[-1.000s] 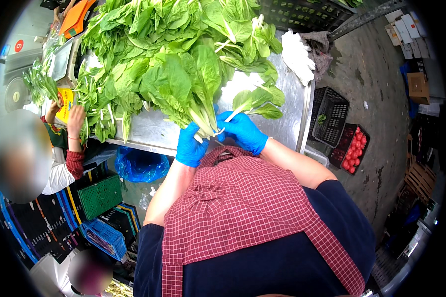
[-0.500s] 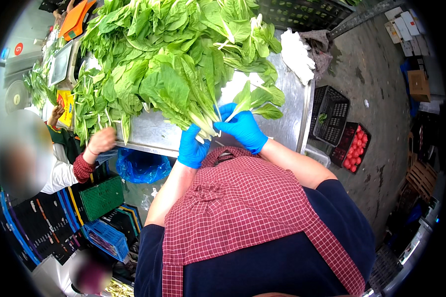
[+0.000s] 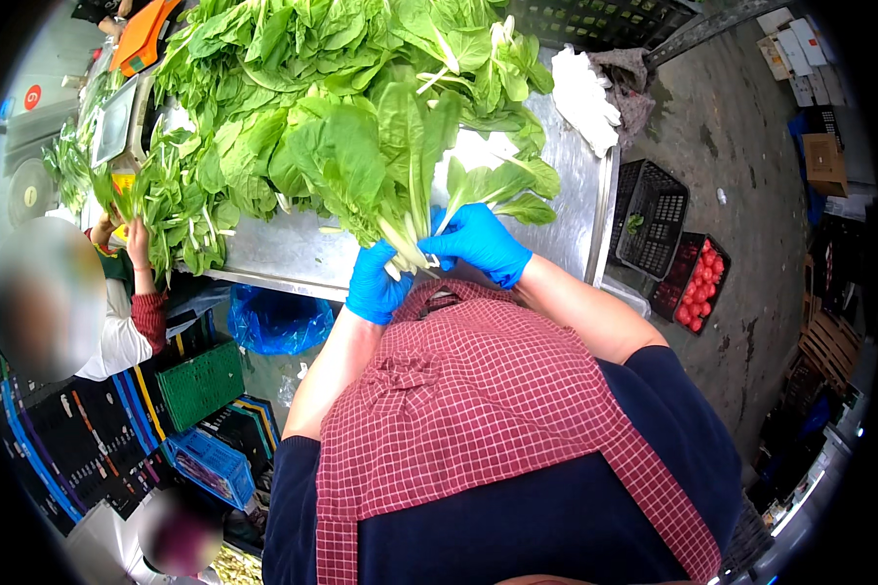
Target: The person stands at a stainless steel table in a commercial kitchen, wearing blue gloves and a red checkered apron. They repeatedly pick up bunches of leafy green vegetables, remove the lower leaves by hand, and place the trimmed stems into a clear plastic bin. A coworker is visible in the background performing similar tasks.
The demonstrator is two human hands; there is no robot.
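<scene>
Both of my hands wear blue gloves, above the near edge of a metal table [image 3: 288,249]. My left hand [image 3: 379,285] is closed around the pale stem ends of a bunch of leafy greens [image 3: 346,161], whose broad leaves fan out away from me. Against those same stems, my right hand [image 3: 480,246] has its fingers bent and pinched together on leafy greens; its fingertips are partly hidden. A smaller sprig of greens [image 3: 507,183] spreads out just beyond the right hand. Behind the bunch, a big heap of loose greens [image 3: 254,58] covers the far part of the table.
At left, another person's hands [image 3: 137,239] hold greens by a scale [image 3: 119,127]. A blue plastic bag [image 3: 280,322] hangs below the table edge. On the right are a white cloth [image 3: 583,102], a black crate [image 3: 652,219] and a crate of red produce [image 3: 698,288].
My right hand has turned slightly and closed in on the bunch's stems. My left hand keeps its hold. The other person's hand has moved up and away from me, to greens near the scale.
</scene>
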